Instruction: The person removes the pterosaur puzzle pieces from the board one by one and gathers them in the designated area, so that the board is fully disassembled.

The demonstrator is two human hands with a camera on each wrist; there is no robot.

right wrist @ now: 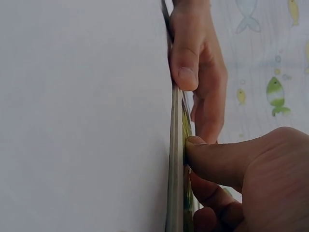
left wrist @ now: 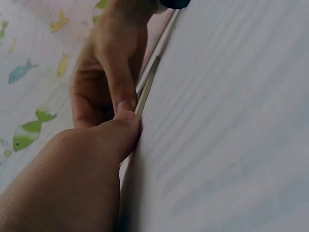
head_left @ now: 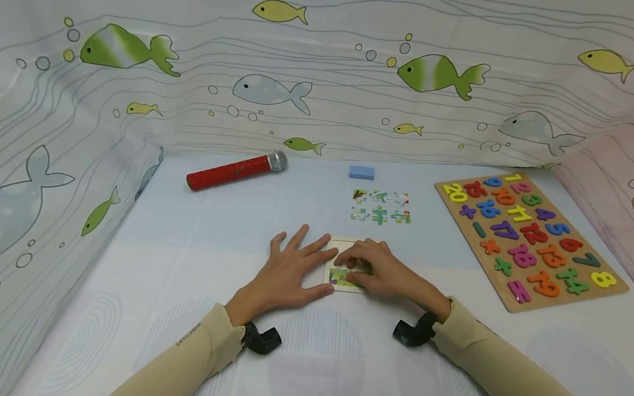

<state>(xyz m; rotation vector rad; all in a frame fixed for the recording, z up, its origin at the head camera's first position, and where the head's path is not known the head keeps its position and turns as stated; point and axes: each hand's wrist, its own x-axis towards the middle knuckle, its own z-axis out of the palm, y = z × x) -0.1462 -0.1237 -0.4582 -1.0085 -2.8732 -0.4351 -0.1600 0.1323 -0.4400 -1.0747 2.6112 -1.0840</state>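
A small jigsaw puzzle in a pale wooden frame (head_left: 348, 288) lies flat in front of me in the head view, its green picture (head_left: 338, 276) partly showing. My left hand (head_left: 290, 275) is spread, with thumb and fingertips at the frame's left edge. Over the right part of the puzzle, my right hand (head_left: 380, 268) has curled fingers and its thumb down on a puzzle piece (right wrist: 186, 151). Fingers mostly cover that piece. Beyond the frame, several loose jigsaw pieces (head_left: 379, 215) lie in two rows.
A blue block (head_left: 362, 173) sits behind the loose pieces. At the back left lies a red microphone (head_left: 231, 171). To the right is a wooden number board (head_left: 532, 244) with colourful numerals. A fish-patterned cloth (head_left: 336, 60) rises behind the table.
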